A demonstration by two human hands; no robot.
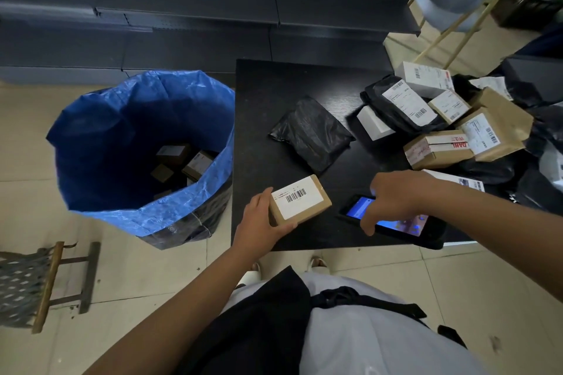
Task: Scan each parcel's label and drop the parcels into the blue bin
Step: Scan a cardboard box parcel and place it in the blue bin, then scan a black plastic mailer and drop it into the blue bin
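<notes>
My left hand [261, 222] grips a small brown cardboard parcel [313, 207] at the near left corner of the black table [265, 94], with its white barcode label facing up. My right hand [393, 196] hovers over a black handheld scanner [396, 224] that lies flat on the table with its screen lit; the fingers point down at the screen. The blue bin [100, 119], a tall open bag, stands on the floor left of the table and holds several small boxes at its bottom.
A black plastic mailer [310, 134] lies mid-table. A heap of labelled boxes and black mailers [451, 125] fills the table's right side. A woven stool [36, 283] stands at the lower left. Dark shelving [182, 9] runs along the back.
</notes>
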